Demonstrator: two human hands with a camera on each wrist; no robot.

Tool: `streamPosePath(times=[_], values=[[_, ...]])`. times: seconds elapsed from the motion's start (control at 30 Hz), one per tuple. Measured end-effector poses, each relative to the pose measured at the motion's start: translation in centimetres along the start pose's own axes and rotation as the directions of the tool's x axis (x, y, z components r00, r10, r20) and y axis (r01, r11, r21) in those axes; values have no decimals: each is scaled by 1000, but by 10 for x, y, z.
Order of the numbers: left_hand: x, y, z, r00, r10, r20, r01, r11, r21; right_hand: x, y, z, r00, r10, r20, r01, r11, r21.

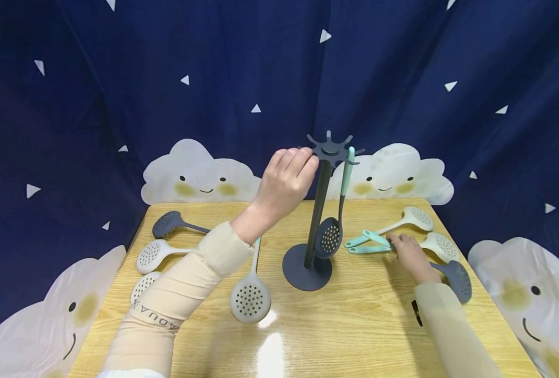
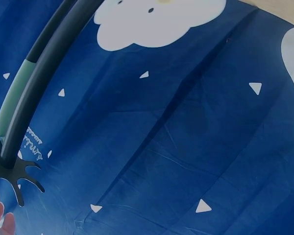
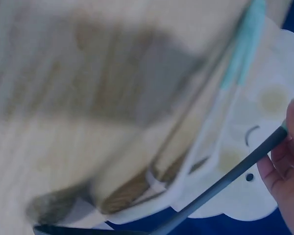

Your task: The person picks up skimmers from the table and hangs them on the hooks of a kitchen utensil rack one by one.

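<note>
My left hand (image 1: 288, 176) is up at the top of a dark utensil rack (image 1: 318, 215), fingers bent beside its hooks. A white skimmer (image 1: 250, 299) hangs below that hand, its mint handle passing behind the wrist; the grip itself is hidden. On the rack's right side hangs a dark skimmer (image 1: 328, 239) with a mint handle. At the right, my right hand (image 1: 409, 255) pinches a second dark skimmer (image 1: 460, 281) where its dark shaft (image 3: 225, 181) meets the mint handle, as the right wrist view shows. Two white skimmers (image 1: 418, 218) (image 1: 442, 247) lie beside it.
On the table's left lie another dark skimmer (image 1: 167, 224) and two white ones, one (image 1: 150, 255) above the other (image 1: 143, 286), partly behind my left sleeve. A small black object (image 1: 417, 313) sits by my right sleeve. A blue curtain (image 1: 241, 63) with cloud shapes surrounds the wooden table (image 1: 336, 331).
</note>
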State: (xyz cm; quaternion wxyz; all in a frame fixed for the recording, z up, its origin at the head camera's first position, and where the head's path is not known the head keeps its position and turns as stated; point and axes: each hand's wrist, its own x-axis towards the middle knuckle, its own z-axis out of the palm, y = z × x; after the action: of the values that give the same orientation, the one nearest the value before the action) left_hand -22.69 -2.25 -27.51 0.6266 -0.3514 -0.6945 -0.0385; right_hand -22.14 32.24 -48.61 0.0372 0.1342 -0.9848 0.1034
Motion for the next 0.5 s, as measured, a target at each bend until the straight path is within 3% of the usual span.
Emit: streamPosePath(times=[0.3, 0.5], values=[[-1, 0, 1, 1000, -1, -3, 1, 1000, -1, 8, -13, -37, 993, 26, -112, -14, 995, 101], [-1, 0, 0, 1000, -3, -1, 3, 1000, 0, 12, -29, -53, 972, 32, -231, 5, 988, 157]])
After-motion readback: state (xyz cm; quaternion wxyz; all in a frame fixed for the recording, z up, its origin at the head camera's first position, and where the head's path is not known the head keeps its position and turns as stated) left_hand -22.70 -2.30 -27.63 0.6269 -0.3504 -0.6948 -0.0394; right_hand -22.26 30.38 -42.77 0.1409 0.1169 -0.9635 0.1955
